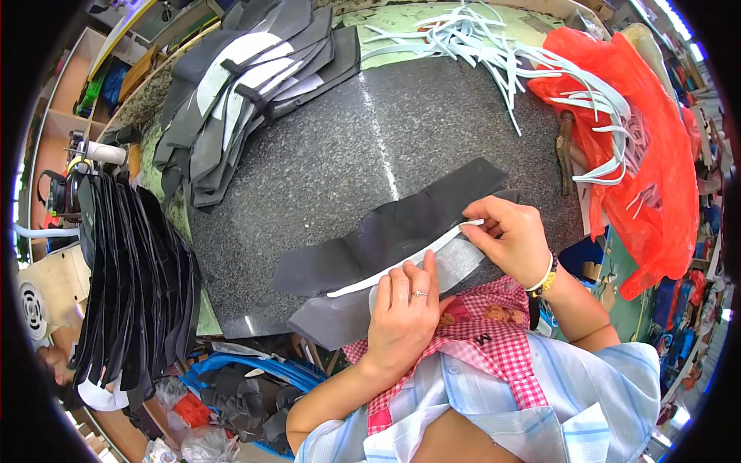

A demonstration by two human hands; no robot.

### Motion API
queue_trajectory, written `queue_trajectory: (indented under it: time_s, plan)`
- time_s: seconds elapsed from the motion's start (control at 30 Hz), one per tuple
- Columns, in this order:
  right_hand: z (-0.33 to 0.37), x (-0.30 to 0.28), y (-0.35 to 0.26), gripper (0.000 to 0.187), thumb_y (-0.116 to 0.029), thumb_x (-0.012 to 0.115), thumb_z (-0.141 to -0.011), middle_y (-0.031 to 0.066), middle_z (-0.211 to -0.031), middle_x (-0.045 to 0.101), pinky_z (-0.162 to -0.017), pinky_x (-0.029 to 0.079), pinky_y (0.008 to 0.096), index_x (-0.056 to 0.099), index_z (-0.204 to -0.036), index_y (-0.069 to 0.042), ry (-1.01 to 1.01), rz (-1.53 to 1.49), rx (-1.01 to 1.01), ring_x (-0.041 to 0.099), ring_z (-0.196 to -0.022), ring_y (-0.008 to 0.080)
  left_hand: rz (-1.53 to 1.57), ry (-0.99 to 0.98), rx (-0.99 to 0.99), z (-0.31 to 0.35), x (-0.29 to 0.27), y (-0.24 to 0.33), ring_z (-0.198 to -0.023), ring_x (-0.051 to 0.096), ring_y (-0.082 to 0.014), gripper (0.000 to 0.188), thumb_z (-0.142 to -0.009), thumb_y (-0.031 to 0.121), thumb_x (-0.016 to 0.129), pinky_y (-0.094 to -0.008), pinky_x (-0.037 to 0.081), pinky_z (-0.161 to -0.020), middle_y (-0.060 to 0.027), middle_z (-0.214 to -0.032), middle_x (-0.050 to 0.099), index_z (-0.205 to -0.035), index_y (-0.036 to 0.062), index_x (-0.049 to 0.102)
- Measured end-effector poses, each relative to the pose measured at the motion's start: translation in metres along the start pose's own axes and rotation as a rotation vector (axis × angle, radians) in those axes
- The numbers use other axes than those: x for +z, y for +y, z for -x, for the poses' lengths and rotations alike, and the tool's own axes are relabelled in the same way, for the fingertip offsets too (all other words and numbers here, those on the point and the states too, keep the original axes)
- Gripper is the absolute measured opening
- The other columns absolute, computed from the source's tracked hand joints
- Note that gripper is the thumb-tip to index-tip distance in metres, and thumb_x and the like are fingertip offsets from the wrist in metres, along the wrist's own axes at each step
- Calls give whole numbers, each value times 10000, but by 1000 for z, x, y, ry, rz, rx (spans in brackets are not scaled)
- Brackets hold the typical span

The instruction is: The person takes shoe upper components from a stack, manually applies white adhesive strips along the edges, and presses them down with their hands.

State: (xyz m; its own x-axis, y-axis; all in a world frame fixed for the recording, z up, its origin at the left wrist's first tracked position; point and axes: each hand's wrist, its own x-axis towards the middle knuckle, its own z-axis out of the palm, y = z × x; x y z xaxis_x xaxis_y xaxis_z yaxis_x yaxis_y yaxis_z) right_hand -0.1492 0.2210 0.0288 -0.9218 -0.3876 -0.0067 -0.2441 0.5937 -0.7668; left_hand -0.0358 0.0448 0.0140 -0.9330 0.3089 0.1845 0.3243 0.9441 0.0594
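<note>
A dark fabric-like piece (pixel 432 204) lies on the speckled dark work surface in front of me, with a grey flap (pixel 336 315) along its near side. Between them runs a narrow white strip (pixel 378 278), following a gentle curve. My left hand (pixel 403 312) lies with outstretched fingers on the piece, its fingertips at the strip's near edge. A ring is on one finger. At the strip's right end, my right hand (pixel 513 235) pinches it between thumb and index finger. A lighter grey patch (pixel 461 261) shows between the two hands.
Dark cut pieces (pixel 231 108) are piled at the far left. Loose pale strips (pixel 463 38) lie at the far edge, running into a red plastic bag (pixel 656 154) on the right. Dark pieces (pixel 135 285) hang at left. A blue basket (pixel 255 363) holds dark scraps below.
</note>
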Motion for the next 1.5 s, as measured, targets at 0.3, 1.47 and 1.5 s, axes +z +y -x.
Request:
queue_trajectory:
  time_s: [0.3,1.47,1.5]
  plan:
    - [-43,-27,11,456,-309,840,-709,123,-716,669,-640,506,458,565,-980,-65,-244,454,-1,680,-699,348,-79,-68,57,-13,-15,-2,-1018,558,-297,566,-822,359,679,-445,434,-951,-145,-1125,589,-1250,-9,641]
    - [-21,-65,56,480,-66,643,-791,103,-1052,563,-827,481,402,675,-1246,-216,-237,734,-699,590,-916,263,-44,19,108,-54,18,19,-891,630,-256,378,-783,110,605,-379,482,-892,-179,-1043,688,-1120,-39,689]
    - [-26,-69,49,473,-94,661,-775,124,-1100,565,-886,485,392,668,-1244,-159,-165,728,-736,601,-968,273,-56,5,94,-54,18,20,-879,627,-254,377,-786,113,606,-376,481,-887,-178,-1033,690,-1123,-35,689]
